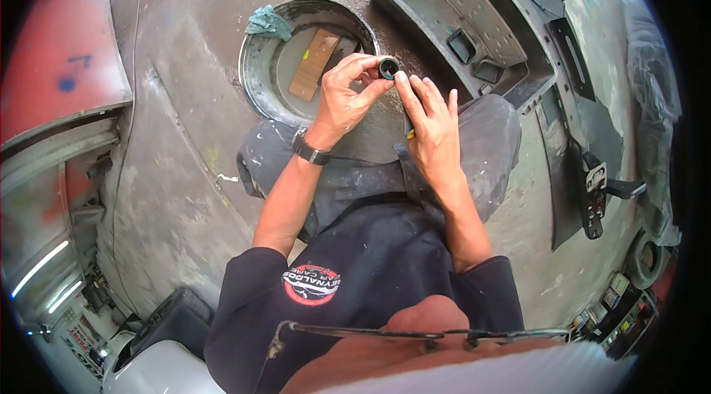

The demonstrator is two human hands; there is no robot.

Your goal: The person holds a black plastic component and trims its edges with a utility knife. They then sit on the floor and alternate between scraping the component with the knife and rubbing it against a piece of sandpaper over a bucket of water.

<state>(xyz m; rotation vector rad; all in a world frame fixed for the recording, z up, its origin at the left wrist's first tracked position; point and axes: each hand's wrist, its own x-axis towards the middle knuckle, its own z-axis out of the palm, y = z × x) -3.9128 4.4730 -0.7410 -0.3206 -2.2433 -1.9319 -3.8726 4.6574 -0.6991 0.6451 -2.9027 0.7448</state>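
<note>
Between thumb and fingers, my left hand (pixel 346 92) grips a small dark ring-shaped part (pixel 388 68), its round opening facing up. My right hand (pixel 431 121) is beside it, fingers stretched, with the index fingertip at the part's edge. Something thin with a yellow spot shows beside the right palm, mostly hidden. Below my hands stands a round metal basin (pixel 255 90) holding water and a brown block (pixel 313 66). A teal cloth (pixel 269 24) hangs over the basin's rim.
A large dark plastic tray (pixel 415 5) with raised lettering and square openings lies to the upper right. Dark panels (pixel 559 172) and clear plastic wrap (pixel 652 90) are farther right. A red car panel (pixel 63 61) stands at the left, and a tire (pixel 645 259) at the lower right.
</note>
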